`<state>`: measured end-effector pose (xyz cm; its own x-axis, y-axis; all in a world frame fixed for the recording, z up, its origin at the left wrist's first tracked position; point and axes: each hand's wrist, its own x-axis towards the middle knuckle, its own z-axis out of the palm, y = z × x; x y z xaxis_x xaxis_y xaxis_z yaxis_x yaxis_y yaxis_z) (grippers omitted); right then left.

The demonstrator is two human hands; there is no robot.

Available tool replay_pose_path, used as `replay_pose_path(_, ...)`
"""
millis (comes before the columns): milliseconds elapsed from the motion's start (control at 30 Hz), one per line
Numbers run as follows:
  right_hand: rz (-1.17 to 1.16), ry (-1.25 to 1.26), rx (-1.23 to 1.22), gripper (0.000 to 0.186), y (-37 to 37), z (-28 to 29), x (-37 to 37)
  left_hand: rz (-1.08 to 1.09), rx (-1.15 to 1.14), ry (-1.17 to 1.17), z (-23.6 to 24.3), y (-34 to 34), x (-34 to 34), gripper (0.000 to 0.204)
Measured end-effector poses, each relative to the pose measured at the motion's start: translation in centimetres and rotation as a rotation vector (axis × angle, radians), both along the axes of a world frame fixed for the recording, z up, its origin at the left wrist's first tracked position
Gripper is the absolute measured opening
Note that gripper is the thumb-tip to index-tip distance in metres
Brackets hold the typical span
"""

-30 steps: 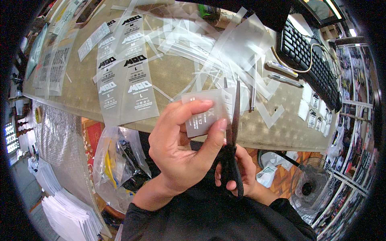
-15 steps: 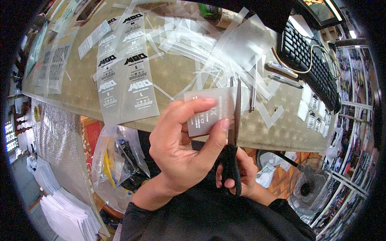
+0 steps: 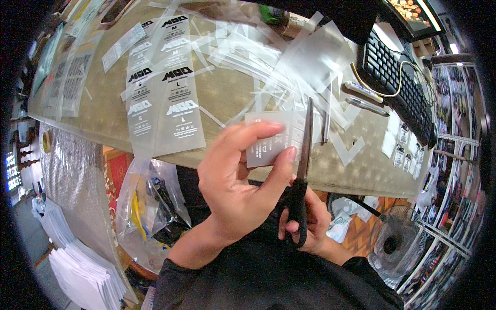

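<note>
My left hand (image 3: 243, 175) pinches a small translucent printed film piece (image 3: 262, 148) between thumb and fingers, above the table's front edge. White print shows on the film. With its fingers through the black handles, my right hand (image 3: 314, 219) grips a pair of scissors (image 3: 306, 150), blades pointing away from me. The blades look closed together, along the right edge of the film; whether they touch it I cannot tell. Beyond my left hand lie translucent printed sheets (image 3: 178, 132) with black and white markings. Clear film offcuts (image 3: 279, 77) are strewn over the middle of the table.
On the table (image 3: 222, 168), a black keyboard (image 3: 398, 85), pens (image 3: 364, 92) and small cut labels (image 3: 408, 150) lie at the right. Below are a clear plastic bag (image 3: 150, 206), stacked white paper (image 3: 90, 274) and a fan (image 3: 395, 240). Filled shelves (image 3: 454, 155) line the right.
The scissor blades, slightly apart before, have come together. The film has moved a little right and up with my left hand, and its printed side has tilted.
</note>
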<state>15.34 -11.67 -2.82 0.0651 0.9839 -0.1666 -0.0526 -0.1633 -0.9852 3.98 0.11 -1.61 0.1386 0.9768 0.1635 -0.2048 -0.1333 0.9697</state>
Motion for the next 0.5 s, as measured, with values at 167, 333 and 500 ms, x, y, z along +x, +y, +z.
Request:
replay_pose_path(167,-0.168,0.057,-0.175,0.089,0.2,0.5,-0.4,-0.017,-0.105,-0.168,-0.1,0.3,0.8,0.065)
replay_pose_path(333,-0.165,0.103,-0.080,0.073,-0.3,-0.3,0.8,-0.043,-0.097,-0.237,-0.2,0.4,0.7,0.051)
replay_pose_path(500,-0.342,0.120,-0.155,0.092,0.3,0.1,1.1,-0.163,0.058,-0.095,-1.8,1.1,-0.4,0.027)
